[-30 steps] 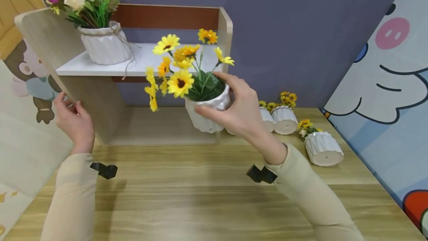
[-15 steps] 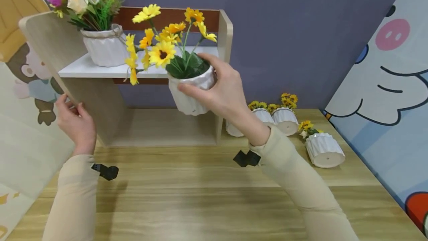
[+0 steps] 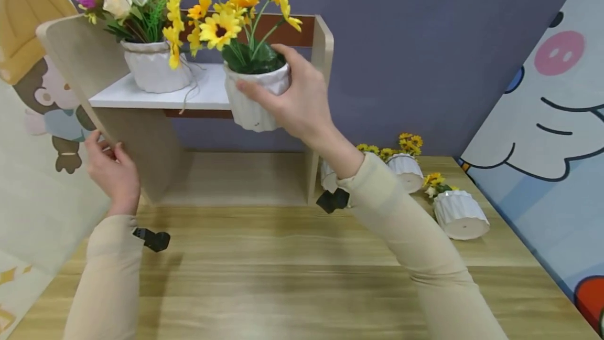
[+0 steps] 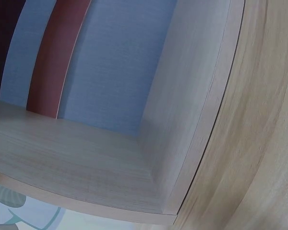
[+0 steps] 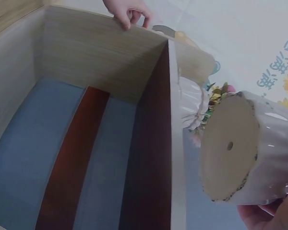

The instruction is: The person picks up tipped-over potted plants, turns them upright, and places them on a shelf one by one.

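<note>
My right hand point(image 3: 304, 96) grips a white ribbed flowerpot point(image 3: 257, 101) of yellow and orange daisies, thumb in front and fingers around its far side. The pot hangs in the air, upright, before the right half of the white upper shelf board point(image 3: 207, 88). Its pale underside with a small hole shows in the right wrist view. My left hand point(image 3: 113, 172) holds the front edge of the wooden shelf unit's left side panel point(image 3: 137, 146). On the board's left part stands a white pot point(image 3: 155, 70) of mixed flowers with twine round it.
Right of the shelf unit, several white pots with yellow flowers, one of them here point(image 3: 406, 171), lie on their sides on the wooden table point(image 3: 264, 277). Another tipped pot point(image 3: 460, 214) lies nearer the table's right edge. The unit's right panel point(image 3: 322, 51) rises beside my right hand.
My right hand has lifted the daisy pot up and to the left, from in front of the lower compartment to the upper board's height. The left hand stays on the panel edge.
</note>
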Available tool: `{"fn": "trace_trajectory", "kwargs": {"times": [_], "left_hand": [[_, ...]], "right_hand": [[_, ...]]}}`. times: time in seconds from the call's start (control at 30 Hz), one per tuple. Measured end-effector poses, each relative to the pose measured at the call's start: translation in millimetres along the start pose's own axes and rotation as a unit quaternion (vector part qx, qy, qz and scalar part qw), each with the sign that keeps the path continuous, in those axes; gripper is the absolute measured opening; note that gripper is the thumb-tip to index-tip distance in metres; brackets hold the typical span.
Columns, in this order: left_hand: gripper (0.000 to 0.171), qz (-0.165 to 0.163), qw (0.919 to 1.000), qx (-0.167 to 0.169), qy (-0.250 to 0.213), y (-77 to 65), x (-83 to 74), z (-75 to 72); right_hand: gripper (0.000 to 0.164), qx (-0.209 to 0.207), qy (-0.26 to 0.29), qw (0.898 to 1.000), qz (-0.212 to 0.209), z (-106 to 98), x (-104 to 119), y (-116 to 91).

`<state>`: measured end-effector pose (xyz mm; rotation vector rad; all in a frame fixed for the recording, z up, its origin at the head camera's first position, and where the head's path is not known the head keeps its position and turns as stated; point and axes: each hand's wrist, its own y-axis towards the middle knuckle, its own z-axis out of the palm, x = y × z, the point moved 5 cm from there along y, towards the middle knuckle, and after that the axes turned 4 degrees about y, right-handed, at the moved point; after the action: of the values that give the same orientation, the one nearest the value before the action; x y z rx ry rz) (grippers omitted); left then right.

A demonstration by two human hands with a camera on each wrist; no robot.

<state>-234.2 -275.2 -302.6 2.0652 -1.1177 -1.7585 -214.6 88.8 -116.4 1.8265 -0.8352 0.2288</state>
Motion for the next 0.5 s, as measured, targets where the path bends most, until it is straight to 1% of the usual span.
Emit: {"fn": "trace_trajectory", "kwargs": {"times": [0.1,0.2,0.4,0.5], "left_hand": [[0.032,-0.009,0.9999,0.008,0.005,-0.8,-0.3,-1.7],[0.033,-0.010,0.9998,0.013,0.007,-1.0,-1.1,-2.1],[0.032,-0.008,0.9999,0.006,0.008,0.2,-0.1,-1.3],[0.032,-0.002,1.0000,0.001,0.009,0.0,-0.6,-2.3]], "right_hand": [[0.066,0.004,-0.008,1.000,0.006,6.7,-2.2,4.2],[0.066,0.003,-0.020,1.000,0.014,12.2,-5.4,9.4],[0.069,0.019,-0.034,0.998,0.053,22.9,-15.3,17.0],[0.070,0.023,-0.049,0.996,0.071,27.0,-18.8,19.3]]}}
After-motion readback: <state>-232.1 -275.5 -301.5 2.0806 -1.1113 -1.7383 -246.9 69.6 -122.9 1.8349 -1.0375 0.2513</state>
